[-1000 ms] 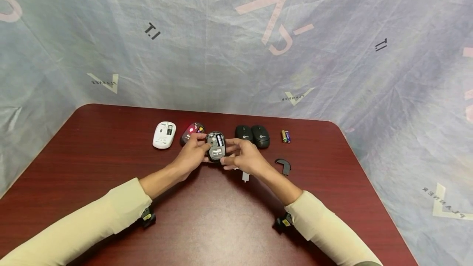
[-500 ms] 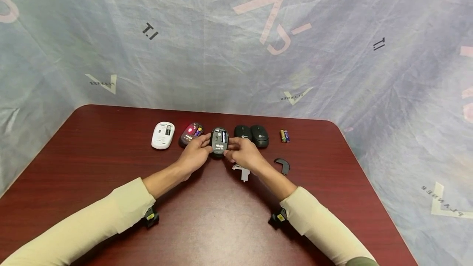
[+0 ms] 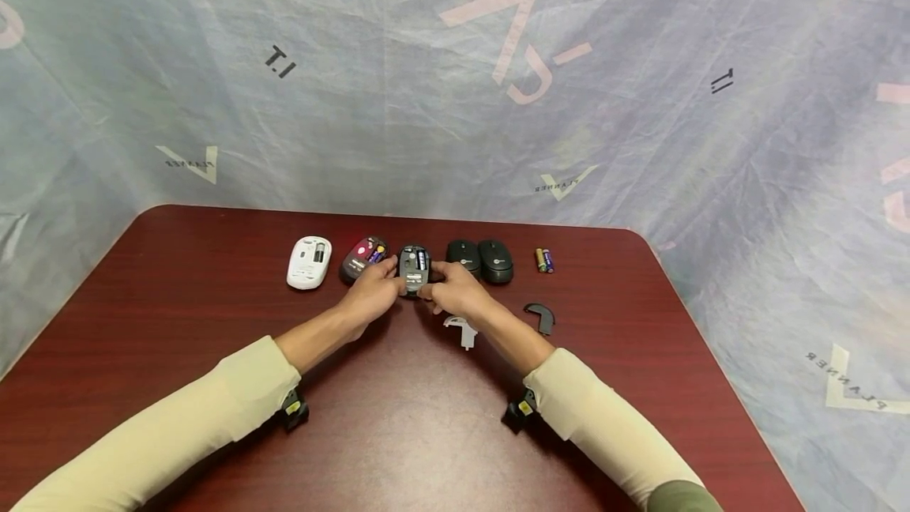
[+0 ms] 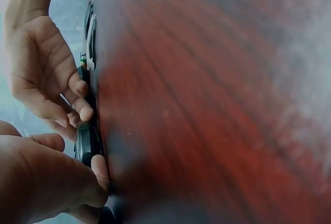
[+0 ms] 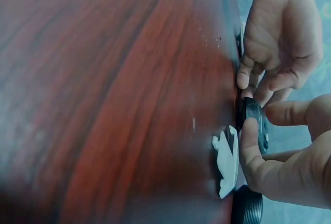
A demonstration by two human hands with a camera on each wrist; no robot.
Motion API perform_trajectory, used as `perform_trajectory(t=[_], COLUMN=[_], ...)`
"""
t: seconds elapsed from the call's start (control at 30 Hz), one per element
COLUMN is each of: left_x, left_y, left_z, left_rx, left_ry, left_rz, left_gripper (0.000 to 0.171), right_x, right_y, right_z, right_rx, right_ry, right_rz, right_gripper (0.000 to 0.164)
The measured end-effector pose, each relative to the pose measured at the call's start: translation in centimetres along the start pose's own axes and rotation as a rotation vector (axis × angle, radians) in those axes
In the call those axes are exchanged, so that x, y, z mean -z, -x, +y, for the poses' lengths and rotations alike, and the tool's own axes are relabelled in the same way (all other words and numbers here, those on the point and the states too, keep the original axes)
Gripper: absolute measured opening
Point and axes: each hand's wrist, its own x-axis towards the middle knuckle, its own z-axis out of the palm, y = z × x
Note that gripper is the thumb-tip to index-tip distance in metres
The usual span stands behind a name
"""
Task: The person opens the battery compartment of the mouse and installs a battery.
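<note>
Black, hard plastic: in the head view the oval, upturned mouse [image 3: 411,269] appears to rest on the reddish-brown wooden desk [image 3: 398,417], its left hand [image 3: 371,292] and right hand [image 3: 458,291] pinching opposite sides. It should handle light, stiff, slightly slick — best held by those sides; the silver-blue cylindrical battery [image 3: 421,260] may slip if tipped. Neighbouring mice crowd it sideways; room lies nearward.

Left wrist: the left thumb meets its edge.

Right wrist: the right thumb and finger pinch its rim, the white plastic cover [image 5: 226,164] near.
</note>
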Motion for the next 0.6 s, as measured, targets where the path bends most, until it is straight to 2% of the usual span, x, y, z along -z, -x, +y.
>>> perform_trajectory(t=[0.23, 0.37, 0.6], left_x=[0.22, 0.32, 0.41], left_y=[-0.25, -0.45, -0.26], left_z=[0.16, 0.14, 0.14], left_rx=[0.012, 0.028, 0.033], left_ry=[-0.014, -0.042, -0.067], left_rz=[0.002, 0.014, 0.026], left_gripper=[0.091, 0.090, 0.092], right_x=[-0.69, -0.91, -0.51], right_y=[-0.28, -0.43, 0.33], right_z=[-0.22, -0.31, -0.36], right_rx=[0.031, 0.038, -0.016], right_ry=[-0.032, -0.046, -0.023], right_rz=[0.006, 0.002, 0.002], right_gripper=[0.076, 0.072, 0.084])
